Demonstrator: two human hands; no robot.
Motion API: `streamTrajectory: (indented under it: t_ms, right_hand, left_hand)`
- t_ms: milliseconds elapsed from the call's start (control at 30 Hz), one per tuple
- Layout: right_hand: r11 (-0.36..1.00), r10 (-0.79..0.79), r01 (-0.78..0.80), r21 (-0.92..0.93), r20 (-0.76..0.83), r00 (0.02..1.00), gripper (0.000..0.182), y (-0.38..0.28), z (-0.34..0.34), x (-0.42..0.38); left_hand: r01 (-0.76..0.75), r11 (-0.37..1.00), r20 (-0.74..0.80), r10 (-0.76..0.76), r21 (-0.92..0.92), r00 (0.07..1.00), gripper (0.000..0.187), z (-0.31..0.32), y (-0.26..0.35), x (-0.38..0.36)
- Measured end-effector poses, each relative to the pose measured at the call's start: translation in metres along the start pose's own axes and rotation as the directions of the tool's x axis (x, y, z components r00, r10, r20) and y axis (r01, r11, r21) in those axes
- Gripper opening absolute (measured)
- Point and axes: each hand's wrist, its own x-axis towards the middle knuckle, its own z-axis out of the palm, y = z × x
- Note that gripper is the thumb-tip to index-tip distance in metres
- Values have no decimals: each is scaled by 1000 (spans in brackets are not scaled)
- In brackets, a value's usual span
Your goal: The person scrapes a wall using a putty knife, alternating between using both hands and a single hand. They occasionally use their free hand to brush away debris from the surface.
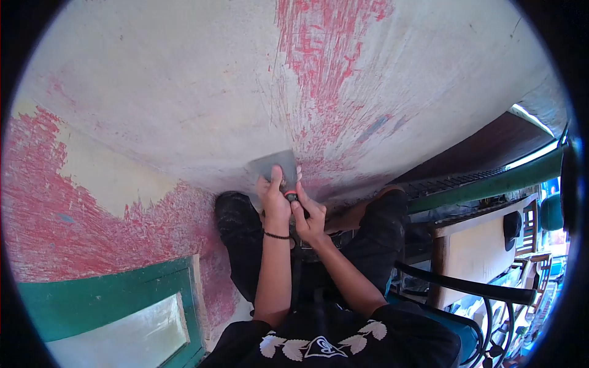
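Both hands close on a scraper (264, 164) with a broad grey metal blade and a dark handle with a red ring. The blade lies against or very near the wall (184, 80); contact itself is hard to make out. My left hand (276, 195) has its thumb pressed on the blade's face, and a dark bracelet circles that wrist. Lower on the handle, my right hand (310, 214) grips with its fingers, one stretched up along the blade's side. Pinkish-red patches (322, 61) with many scratches show on the whitish wall above and left of the blade.
A green frame (116, 276) with a pane stands at lower left. My bent knees (236, 214) are close to the wall. To the right are a green bar (485, 188), a table (472, 248) with a dark cap (512, 230), and a black metal armrest (472, 285).
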Motion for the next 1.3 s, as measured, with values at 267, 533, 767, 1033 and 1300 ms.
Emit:
streamTrajectory:
  t_ms: [267,533,767,1033,1300]
  right_hand:
    - [986,165,-165,10,-66,984,48,-43,-22,29]
    - [863,-266,120,-490,-239,934,49,-40,-46,-3]
    - [981,12,-26,-194,-72,997,64,-16,-28,-12]
    - [994,63,-69,-84,-76,995,65,7,-27,-12]
    - [923,302,-274,270,-68,951,77,-10,-25,-15]
  left_hand:
    - [0,996,164,-15,90,986,40,24,18,6]
    - [-168,985,355,168,-31,920,81,20,5,-43]
    - [-175,861,211,82,477,974,33,16,-11,-17]
    - [-287,801,332,117,526,936,36,11,-20,4]
    - [-159,862,232,50,482,971,40,19,-16,-10]
